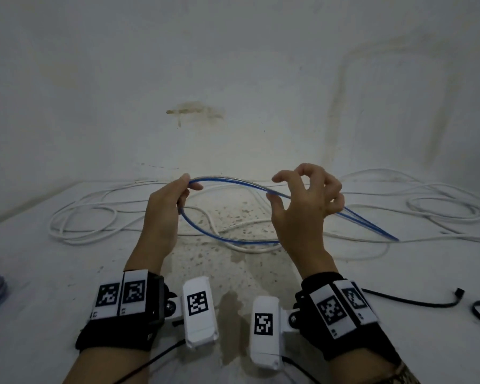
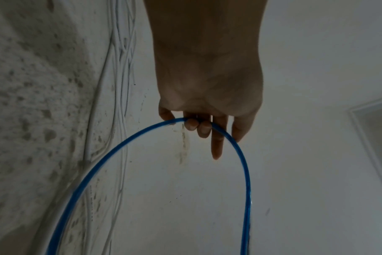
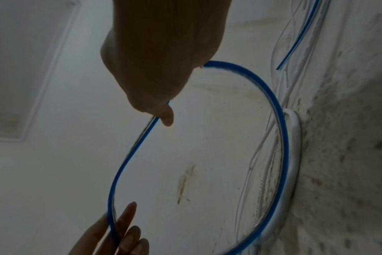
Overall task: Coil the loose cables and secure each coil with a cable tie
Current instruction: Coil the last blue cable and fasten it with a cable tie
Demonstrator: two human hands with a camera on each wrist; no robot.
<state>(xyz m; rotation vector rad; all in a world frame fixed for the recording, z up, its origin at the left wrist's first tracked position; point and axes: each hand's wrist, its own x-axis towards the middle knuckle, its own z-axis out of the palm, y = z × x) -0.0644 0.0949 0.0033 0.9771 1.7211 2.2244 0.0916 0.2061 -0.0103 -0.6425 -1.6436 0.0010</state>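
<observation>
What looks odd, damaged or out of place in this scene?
Nothing is broken or spilled. The floor is stained and speckled, and the wall has a brownish smear. White cables sprawl uncoiled across the floor. Both hands, left and right, hold the blue cable in one loose loop, with no tie visible on it.

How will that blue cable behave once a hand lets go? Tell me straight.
The blue cable likely springs open: it holds a smooth, wide loop between the left hand and right hand instead of sagging. It looks light, carried by fingertips. Its glossy jacket may slide through a loose pinch.
</observation>
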